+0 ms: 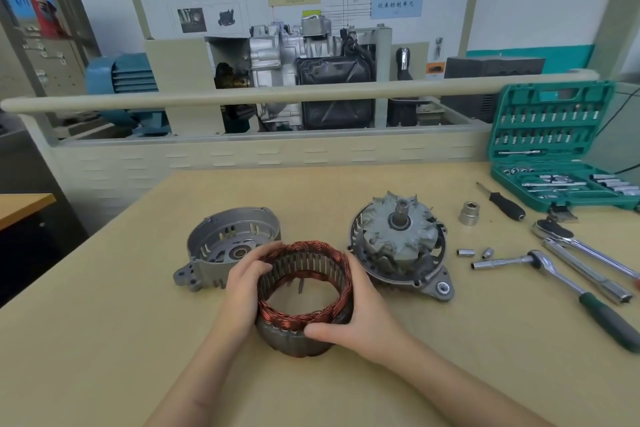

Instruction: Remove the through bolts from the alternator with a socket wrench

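The alternator lies in parts on the tan table [104, 340]. Both hands hold the stator ring [304, 329] with its copper windings at the middle front. My left hand [244, 291] grips its left side, fingers curled over the top rim. My right hand [360, 315] wraps its right side, thumb on the near rim. Behind on the left lies an empty grey end housing [221, 246]. On the right stands the other housing with the rotor and shaft [398, 243]. A green-handled socket wrench [568, 288] lies to the right. No through bolts are clearly visible.
An open green socket set case [554, 156] stands at the back right. In front of it lie a large socket [470, 213], two small sockets [476, 252], a black-handled driver [502, 203] and two more chrome ratchets [581, 246]. A beige rail [242, 99] and engine display stand behind the table.
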Demonstrator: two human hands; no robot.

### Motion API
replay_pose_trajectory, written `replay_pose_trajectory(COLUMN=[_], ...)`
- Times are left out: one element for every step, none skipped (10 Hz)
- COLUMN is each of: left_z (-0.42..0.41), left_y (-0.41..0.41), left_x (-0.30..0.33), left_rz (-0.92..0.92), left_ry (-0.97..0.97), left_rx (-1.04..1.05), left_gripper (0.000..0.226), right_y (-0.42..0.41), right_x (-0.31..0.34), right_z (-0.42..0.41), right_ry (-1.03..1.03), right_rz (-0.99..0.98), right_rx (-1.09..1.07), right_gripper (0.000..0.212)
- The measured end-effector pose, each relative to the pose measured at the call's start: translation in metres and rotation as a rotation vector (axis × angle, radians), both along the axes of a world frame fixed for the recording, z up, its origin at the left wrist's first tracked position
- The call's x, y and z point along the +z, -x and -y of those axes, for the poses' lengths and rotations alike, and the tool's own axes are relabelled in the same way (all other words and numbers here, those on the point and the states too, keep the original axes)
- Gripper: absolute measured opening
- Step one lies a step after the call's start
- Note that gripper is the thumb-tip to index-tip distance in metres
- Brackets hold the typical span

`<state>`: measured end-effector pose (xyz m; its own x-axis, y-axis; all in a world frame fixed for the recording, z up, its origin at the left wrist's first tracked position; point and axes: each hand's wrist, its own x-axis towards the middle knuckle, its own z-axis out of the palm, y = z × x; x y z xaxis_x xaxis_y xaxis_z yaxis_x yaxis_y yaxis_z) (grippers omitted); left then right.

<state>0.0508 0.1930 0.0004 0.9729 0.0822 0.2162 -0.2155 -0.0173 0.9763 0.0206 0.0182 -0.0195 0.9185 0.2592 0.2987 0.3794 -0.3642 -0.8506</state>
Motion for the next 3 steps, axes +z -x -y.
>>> replay_pose_trajectory(left_z=[-0.002,-0.001,0.003], left_y=[0.001,0.006,0.01], left_x=[0.0,0.007,0.027], left_rz=[0.017,0.023,0.13], left_ry=[-0.038,-0.135,-0.175], left_rx=[0.024,0.076,0.161], left_gripper=[0.035,0.033,0.026], right_y=[0.01,0.032,0.051], right_x=[0.007,0.03,0.076], right_z=[0.014,0.042,0.086], right_ry=[0.041,0.119,-0.071], right_rz=[-0.038,-0.026,0.136], right_rx=[0.048,0.066,-0.105], right_gripper=[0.082,0.055,0.012])
